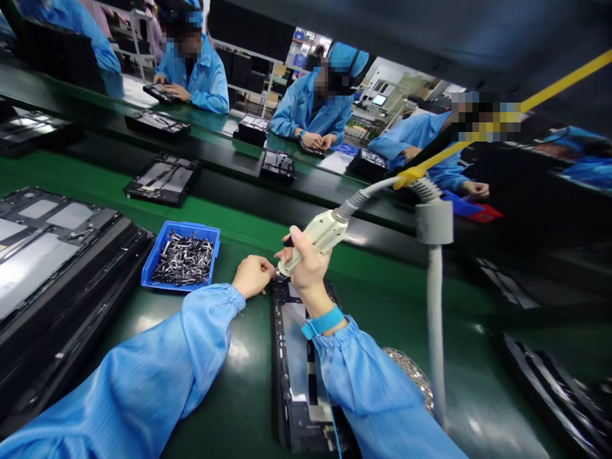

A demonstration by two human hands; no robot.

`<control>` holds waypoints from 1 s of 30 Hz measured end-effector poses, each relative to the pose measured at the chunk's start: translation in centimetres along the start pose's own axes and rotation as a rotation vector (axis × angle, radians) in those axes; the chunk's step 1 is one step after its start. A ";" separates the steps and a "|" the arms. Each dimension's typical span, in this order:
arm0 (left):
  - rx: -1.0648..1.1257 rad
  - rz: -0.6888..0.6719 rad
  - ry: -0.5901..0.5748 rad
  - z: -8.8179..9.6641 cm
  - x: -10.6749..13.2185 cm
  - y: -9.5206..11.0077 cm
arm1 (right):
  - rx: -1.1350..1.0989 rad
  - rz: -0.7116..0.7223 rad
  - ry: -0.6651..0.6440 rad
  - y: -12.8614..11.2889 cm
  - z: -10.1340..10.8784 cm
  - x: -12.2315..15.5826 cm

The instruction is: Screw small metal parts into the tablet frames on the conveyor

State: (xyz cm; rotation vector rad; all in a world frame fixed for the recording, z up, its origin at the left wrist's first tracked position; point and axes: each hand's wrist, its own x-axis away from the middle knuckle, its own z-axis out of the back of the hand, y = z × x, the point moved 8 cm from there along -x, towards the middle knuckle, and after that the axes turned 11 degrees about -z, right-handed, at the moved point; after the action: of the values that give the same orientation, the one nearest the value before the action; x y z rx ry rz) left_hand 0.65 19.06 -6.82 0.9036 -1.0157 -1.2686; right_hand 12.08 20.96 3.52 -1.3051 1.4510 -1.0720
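My right hand [310, 264] is wrapped round a cream electric screwdriver [326, 231], whose tip slants down to the left. Close to that tip, my left hand [253, 276] has its fingers pinched together; whatever is in them is too small to make out. Under my right wrist lies a slim black tablet [292, 344] with its inside exposed, partly hidden by my sleeve. Just left of my left hand stands a blue bin [147, 275] holding a heap of small dark metal parts [184, 256].
Stacked opened tablets [62, 255] fill the left side. A grey post [435, 331] rises at right beside a round dish of small metal pieces [412, 373]. The screwdriver's cable [370, 189] hangs from a yellow strap [449, 153]. Several co-workers sit across the line.
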 end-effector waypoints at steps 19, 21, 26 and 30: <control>-0.692 -1.125 -0.183 -8.0 15.7 7.9 | -0.027 0.163 0.378 -8.9 18.9 3.9; -0.877 -1.294 -0.268 -11.5 19.9 6.5 | 0.021 0.130 0.444 -8.3 22.4 4.2; -1.249 -1.206 -0.218 -12.3 14.9 4.6 | 0.254 0.126 0.566 -8.4 29.2 4.2; -1.330 -0.882 -0.206 -6.4 3.0 5.6 | 0.607 0.086 0.547 -8.2 32.1 4.0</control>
State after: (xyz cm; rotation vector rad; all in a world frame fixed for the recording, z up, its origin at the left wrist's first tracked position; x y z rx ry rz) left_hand 8.50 16.58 -3.25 0.0923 0.3069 -2.3171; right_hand 44.92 15.05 3.61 -0.5321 1.3712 -1.7269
